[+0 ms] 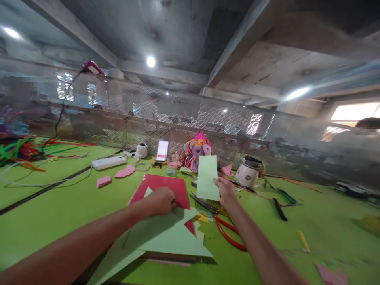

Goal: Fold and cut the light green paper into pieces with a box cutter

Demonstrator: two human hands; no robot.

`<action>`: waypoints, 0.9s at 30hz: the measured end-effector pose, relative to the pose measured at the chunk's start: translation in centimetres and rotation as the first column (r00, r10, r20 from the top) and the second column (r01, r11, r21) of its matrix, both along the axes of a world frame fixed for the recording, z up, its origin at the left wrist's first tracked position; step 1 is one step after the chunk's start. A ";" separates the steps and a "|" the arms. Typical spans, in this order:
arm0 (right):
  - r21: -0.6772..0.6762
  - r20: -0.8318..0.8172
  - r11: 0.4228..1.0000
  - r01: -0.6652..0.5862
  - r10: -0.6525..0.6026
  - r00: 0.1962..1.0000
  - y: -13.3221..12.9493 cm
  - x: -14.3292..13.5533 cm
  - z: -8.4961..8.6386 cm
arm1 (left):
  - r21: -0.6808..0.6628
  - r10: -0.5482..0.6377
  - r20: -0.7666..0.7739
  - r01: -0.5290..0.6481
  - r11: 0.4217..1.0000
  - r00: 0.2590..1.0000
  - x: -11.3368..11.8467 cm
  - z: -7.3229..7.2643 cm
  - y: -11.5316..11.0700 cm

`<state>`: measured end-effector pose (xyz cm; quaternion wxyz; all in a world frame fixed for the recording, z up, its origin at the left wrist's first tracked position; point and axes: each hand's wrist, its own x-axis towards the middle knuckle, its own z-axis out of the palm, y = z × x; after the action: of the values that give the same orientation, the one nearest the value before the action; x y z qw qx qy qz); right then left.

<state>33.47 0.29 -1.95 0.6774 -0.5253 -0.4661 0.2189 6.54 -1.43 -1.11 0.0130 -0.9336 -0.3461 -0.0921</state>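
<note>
My right hand pinches the lower right edge of a light green paper rectangle, held upright above the table. My left hand is closed in a fist at the top edge of a larger cut sheet of light green paper with pointed corners; its fingertips are hidden. Beneath and behind that hand lies a red sheet. Scissors with red handles lie half open beside my right forearm, blades toward the paper rectangle. Small paper scraps lie between the sheet and the scissors.
Behind stand a colourful bundle of decorations, a white pot, a propped phone and a thread spool. On the left are a power strip and pink paper pieces. A black-handled tool lies right. A mesh partition closes the back.
</note>
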 end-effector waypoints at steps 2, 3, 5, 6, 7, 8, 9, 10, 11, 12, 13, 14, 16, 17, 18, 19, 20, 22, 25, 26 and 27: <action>-0.041 0.107 0.999 0.018 -0.013 0.994 -0.1 -0.2 -0.4 | 0.031 -0.004 0.066 0.002 1.000 0.998 0.0 -0.7 -0.2; -0.056 0.173 0.998 0.041 -0.031 0.984 -0.2 -0.2 -0.3 | 0.047 -0.018 0.106 0.013 0.999 0.994 0.0 -0.9 -0.3; -0.056 0.312 0.991 0.118 -0.095 0.945 -0.3 0.0 0.4 | 0.076 -0.058 0.168 0.046 0.996 0.984 -0.2 -1.4 -0.4; -0.040 0.388 0.985 0.167 -0.139 0.911 -0.2 0.3 1.2 | 0.088 -0.075 0.182 0.059 0.994 0.981 -0.3 -1.5 -0.4; -0.015 0.464 0.976 0.218 -0.186 0.866 -0.1 0.5 2.3 | 0.095 -0.085 0.180 0.069 0.993 0.980 -0.3 -1.7 -0.3; 0.017 0.541 0.965 0.263 -0.230 0.809 0.2 0.8 3.5 | 0.097 -0.091 0.173 0.075 0.992 0.981 -0.4 -1.8 -0.2; 0.054 0.616 0.954 0.296 -0.265 0.742 0.6 0.9 4.9 | 0.098 -0.092 0.170 0.076 0.992 0.981 -0.4 -1.9 -0.2; 0.084 0.687 0.946 0.312 -0.282 0.670 1.2 1.0 6.3 | 0.096 -0.095 0.169 0.079 0.992 0.981 -0.4 -1.9 -0.1; 0.105 0.750 0.942 0.318 -0.285 0.596 1.9 1.0 7.5 | 0.093 -0.101 0.170 0.086 0.992 0.980 -0.5 -2.0 0.0; 0.113 0.809 0.943 0.312 -0.270 0.522 2.8 0.9 8.4 | 0.090 -0.109 0.173 0.094 0.991 0.979 -0.5 -1.9 0.0; 0.107 0.861 0.948 0.301 -0.239 0.449 3.7 0.6 9.0 | 0.087 -0.115 0.177 0.101 0.991 0.978 -0.5 -1.9 0.0; 0.086 0.905 0.954 0.287 -0.195 0.377 4.7 0.3 9.1 | 0.084 -0.120 0.179 0.107 0.991 0.977 -0.6 -1.8 -0.1; 0.016 0.967 0.965 0.263 -0.082 0.242 6.4 -0.4 8.1 | 0.073 -0.125 0.179 0.113 0.991 0.976 -0.7 -1.6 -0.1; -0.026 0.983 0.967 0.254 -0.021 0.181 7.0 -0.8 7.2 | 0.064 -0.126 0.174 0.116 0.991 0.977 -0.7 -1.5 -0.2; -0.065 0.992 0.967 0.245 0.036 0.124 7.5 -1.0 6.1 | 0.053 -0.128 0.171 0.120 0.991 0.977 -0.7 -1.4 -0.2; -0.095 0.994 0.967 0.236 0.080 0.074 7.8 -1.2 4.9 | 0.046 -0.128 0.171 0.122 0.991 0.977 -0.7 -1.4 -0.2; -0.116 0.993 0.968 0.225 0.112 0.028 7.8 -1.3 3.8 | 0.041 -0.130 0.173 0.125 0.991 0.976 -0.7 -1.3 -0.2; -0.136 0.988 0.973 0.188 0.148 -0.047 7.6 -1.4 2.2 | 0.036 -0.133 0.180 0.129 0.991 0.975 -0.7 -1.2 -0.2; -0.136 0.981 0.985 0.104 0.148 -0.122 6.9 -1.3 1.2 | 0.035 -0.135 0.174 0.131 0.991 0.975 -0.8 -1.1 -0.2; -0.135 0.980 0.988 0.075 0.144 -0.141 6.7 -1.2 1.2 | 0.030 -0.138 0.168 0.135 0.990 0.976 -0.8 -1.0 -0.2; -0.136 0.977 0.990 0.050 0.142 -0.159 6.5 -1.1 1.2 | 0.023 -0.143 0.165 0.141 0.990 0.976 -0.8 -1.0 -0.2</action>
<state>32.33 6.81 -0.72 0.0420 -0.5315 -0.8209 -0.2046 5.77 -1.64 -2.10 -0.0173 -0.9448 -0.2781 -0.1723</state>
